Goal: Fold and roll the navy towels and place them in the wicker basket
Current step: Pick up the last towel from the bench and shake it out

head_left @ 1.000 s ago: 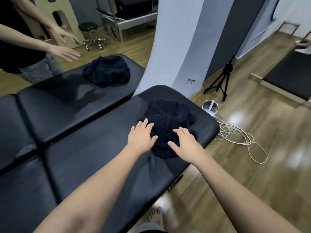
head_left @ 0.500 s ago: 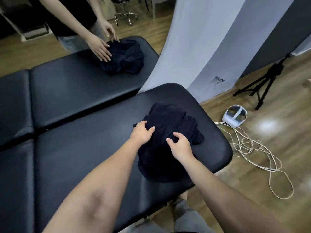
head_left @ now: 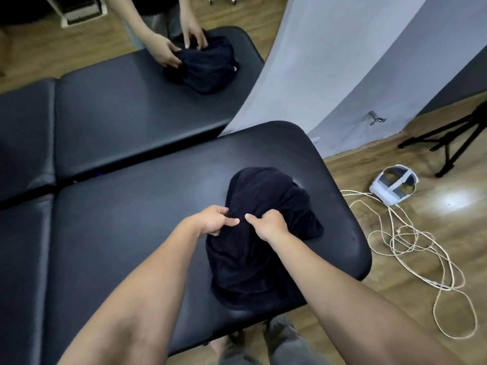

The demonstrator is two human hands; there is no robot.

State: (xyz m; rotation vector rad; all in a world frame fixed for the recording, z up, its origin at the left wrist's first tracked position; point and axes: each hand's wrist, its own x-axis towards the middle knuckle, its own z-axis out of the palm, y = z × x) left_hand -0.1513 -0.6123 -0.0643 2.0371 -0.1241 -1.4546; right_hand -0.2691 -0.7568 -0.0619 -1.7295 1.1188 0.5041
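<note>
Drawn together since a moment ago: left hand (head_left: 214, 220) and right hand (head_left: 268, 224), now nearly touching, each pinching a fold of the navy towel (head_left: 253, 248). Probably gathering an edge before spreading; folding not begun. Crumpled on the near massage table (head_left: 131, 233), right end, long axis running near-to-far.

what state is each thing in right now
near towel: crumpled, unfolded, on the near table
left hand: gripping near towel
right hand: gripping near towel
far towel: bunched, held by another person's hands
headset: lying on floor
cord: loosely tangled on floor
</note>
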